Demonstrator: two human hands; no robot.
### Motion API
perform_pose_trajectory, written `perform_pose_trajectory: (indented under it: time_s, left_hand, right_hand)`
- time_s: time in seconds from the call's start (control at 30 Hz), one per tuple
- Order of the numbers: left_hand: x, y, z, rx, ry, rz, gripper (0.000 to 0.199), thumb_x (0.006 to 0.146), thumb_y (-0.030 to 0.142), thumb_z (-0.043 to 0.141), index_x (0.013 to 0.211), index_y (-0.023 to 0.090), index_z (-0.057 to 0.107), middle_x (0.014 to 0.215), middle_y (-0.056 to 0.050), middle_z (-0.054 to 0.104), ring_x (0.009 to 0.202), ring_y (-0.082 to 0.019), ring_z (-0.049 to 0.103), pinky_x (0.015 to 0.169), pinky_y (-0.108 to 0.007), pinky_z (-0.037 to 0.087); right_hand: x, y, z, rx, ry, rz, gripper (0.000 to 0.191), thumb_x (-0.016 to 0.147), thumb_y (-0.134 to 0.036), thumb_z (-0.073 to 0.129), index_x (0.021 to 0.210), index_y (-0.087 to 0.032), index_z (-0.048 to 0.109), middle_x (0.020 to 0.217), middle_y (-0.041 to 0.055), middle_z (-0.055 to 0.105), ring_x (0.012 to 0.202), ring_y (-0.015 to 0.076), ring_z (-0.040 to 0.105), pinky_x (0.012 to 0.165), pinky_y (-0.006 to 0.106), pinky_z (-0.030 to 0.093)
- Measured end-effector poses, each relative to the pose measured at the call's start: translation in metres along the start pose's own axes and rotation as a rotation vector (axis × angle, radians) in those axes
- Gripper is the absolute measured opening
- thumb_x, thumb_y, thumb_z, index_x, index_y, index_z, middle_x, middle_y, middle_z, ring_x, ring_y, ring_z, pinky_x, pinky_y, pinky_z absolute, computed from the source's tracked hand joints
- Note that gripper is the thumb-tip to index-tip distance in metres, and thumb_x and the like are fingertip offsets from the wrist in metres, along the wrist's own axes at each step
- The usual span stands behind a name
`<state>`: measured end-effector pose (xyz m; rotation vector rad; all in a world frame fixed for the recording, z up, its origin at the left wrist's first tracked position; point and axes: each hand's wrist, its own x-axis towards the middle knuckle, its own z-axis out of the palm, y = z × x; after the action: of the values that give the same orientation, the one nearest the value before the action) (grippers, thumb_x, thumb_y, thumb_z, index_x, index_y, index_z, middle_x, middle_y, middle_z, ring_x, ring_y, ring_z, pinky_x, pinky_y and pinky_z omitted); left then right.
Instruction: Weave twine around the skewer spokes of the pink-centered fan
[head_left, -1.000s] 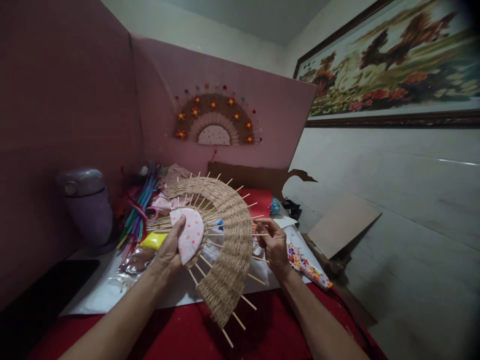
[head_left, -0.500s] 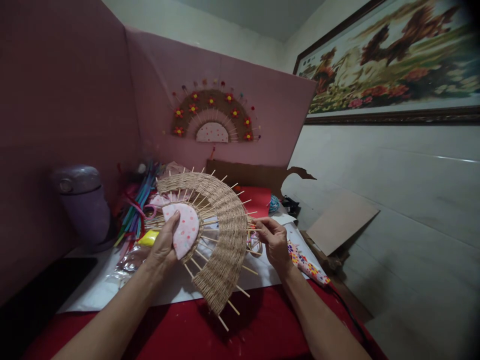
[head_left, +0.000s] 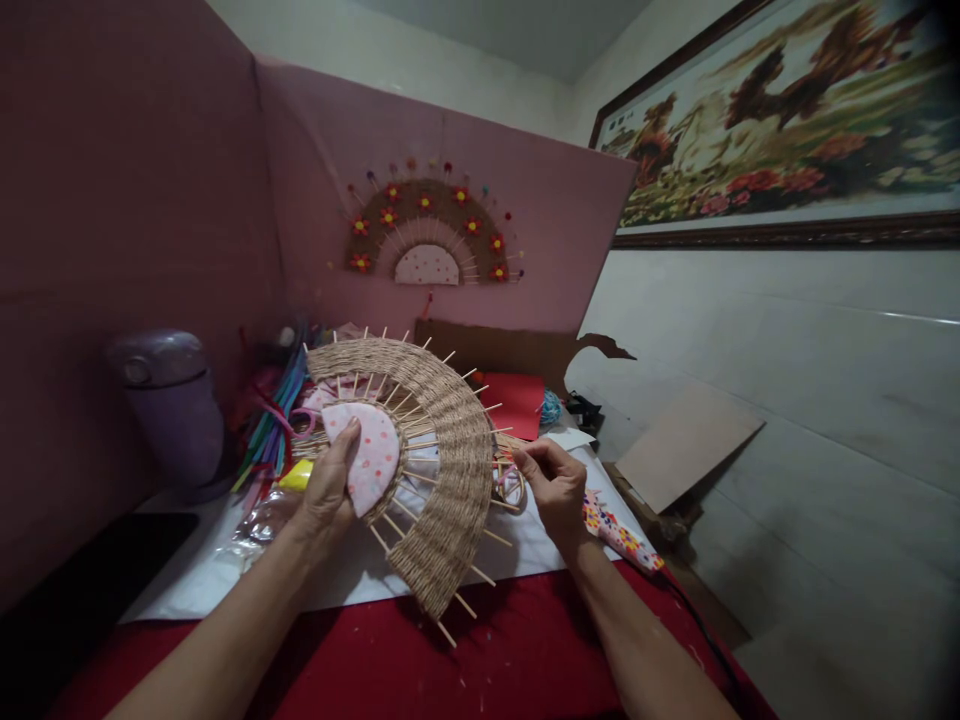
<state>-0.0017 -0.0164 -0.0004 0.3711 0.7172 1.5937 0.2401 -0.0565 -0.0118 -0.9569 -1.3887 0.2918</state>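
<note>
My left hand grips a half-round woven fan by its base, with the thumb on a white half-circle patch dotted in pink. The fan has a wide band of brown twine woven across thin wooden sticks, whose ends poke out past the outer edge. It is held tilted above the table, its curved side to the right. At that outer edge, my right hand is closed in a pinch on the tip of one stick. The fingers of the left hand behind the fan are hidden.
A finished-looking fan with red flowers hangs on the pink board. A purple flask and colourful pipe cleaners stand left. Red paper lies behind; a flower-patterned corded tool lies right, on the red-covered table.
The fan has turned slightly in my left hand, its lower end a little higher. My right hand stays pinched at the outer edge, shifted very slightly right and down.
</note>
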Motion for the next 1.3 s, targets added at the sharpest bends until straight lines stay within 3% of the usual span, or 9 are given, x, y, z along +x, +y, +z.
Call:
perform_pose_trajectory:
  time_s: [0.2, 0.53, 1.03, 1.3]
  left_hand:
    - [0.000, 0.000, 0.001, -0.010, 0.015, -0.022, 0.020, 0.081, 0.019, 0.059, 0.099, 0.012, 0.063, 0.072, -0.006, 0.071, 0.059, -0.015, 0.066, 0.060, -0.029, 0.058]
    - [-0.002, 0.001, 0.003, -0.067, 0.038, -0.039, 0.019, 0.086, 0.018, 0.052, 0.100, 0.010, 0.062, 0.072, -0.007, 0.071, 0.058, -0.015, 0.066, 0.060, -0.028, 0.058]
    - [-0.002, 0.002, 0.003, -0.088, 0.061, -0.096, 0.023, 0.086, 0.019, 0.052, 0.107, 0.012, 0.060, 0.069, -0.006, 0.070, 0.056, -0.015, 0.066, 0.058, -0.029, 0.057]
    - [-0.002, 0.002, 0.001, -0.044, 0.005, -0.109, 0.018, 0.086, 0.020, 0.051, 0.097, 0.010, 0.062, 0.070, -0.007, 0.070, 0.058, -0.017, 0.066, 0.058, -0.032, 0.058]
  right_hand:
    - [-0.001, 0.003, -0.002, -0.055, -0.080, -0.087, 0.018, 0.080, -0.030, 0.061, 0.065, -0.019, 0.062, 0.055, -0.0012, 0.053, 0.051, 0.0116, 0.044, 0.049, 0.025, 0.033]
    - [-0.002, 0.008, -0.001, 0.071, -0.202, -0.002, 0.011, 0.080, -0.028, 0.059, 0.081, -0.021, 0.067, 0.073, 0.0030, 0.064, 0.067, 0.0167, 0.056, 0.062, 0.028, 0.043]
    - [0.000, 0.009, 0.000, 0.234, -0.166, 0.125, 0.007, 0.074, -0.026, 0.066, 0.077, -0.022, 0.070, 0.069, 0.0005, 0.063, 0.064, 0.0144, 0.054, 0.059, 0.026, 0.043]
    - [0.007, 0.006, -0.006, 0.471, -0.064, 0.187, 0.006, 0.072, -0.025, 0.066, 0.074, -0.021, 0.069, 0.057, -0.0025, 0.056, 0.047, 0.0081, 0.040, 0.046, 0.022, 0.032]
